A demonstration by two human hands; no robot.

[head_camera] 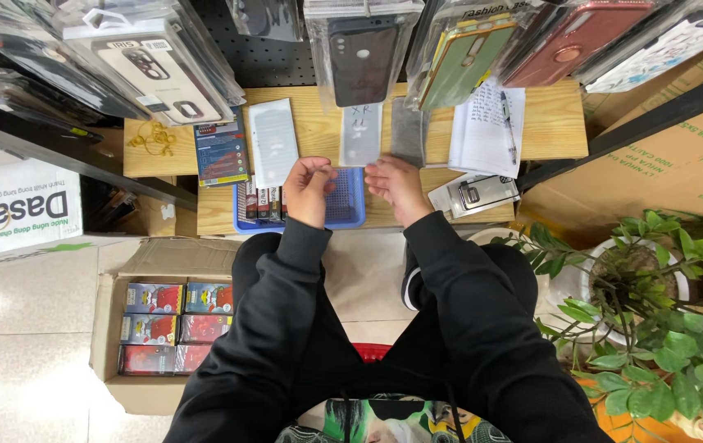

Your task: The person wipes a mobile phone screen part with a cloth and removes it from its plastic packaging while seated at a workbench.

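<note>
Two hands hover over a blue basket (343, 215) on the wooden table (548, 123). Left hand (309, 190) is curled up, fingers together; I cannot tell what it holds. Right hand (394, 182) is loosely open, touching a clear phone case (361, 134).

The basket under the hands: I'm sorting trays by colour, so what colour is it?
Blue, a mesh-walled plastic basket, seen best in the head view.

Wooden table (318, 131) with notepad and pen (489, 127) at right, rubber bands (153, 138) at left. Cardboard box (134, 271) of small colourful packs on floor left. Potted plant (655, 287) at right. Packaged phone cases (167, 70) hang above.
</note>
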